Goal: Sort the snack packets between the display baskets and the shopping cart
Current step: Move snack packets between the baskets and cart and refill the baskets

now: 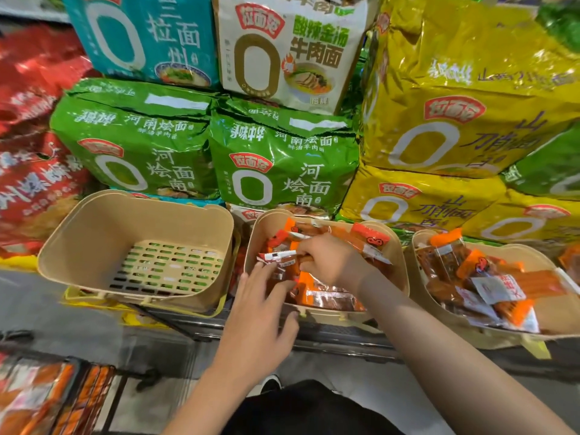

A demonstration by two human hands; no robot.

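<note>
The left basket (94,246) stands bare of packets while the middle basket (396,262) and right basket (539,262) hold plenty, so the sorting looks partway: the right hand (329,262) grasps snack packets (279,257) in the middle basket, and the left hand (260,312), fingers spread loose, reaches in alongside, the cart (47,390) already carrying some.

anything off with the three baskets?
The left basket holds no packets, unlike the middle basket and right basket, both piled with snack packets. It also sits tilted on the rack. No spill or damage visible.
</note>
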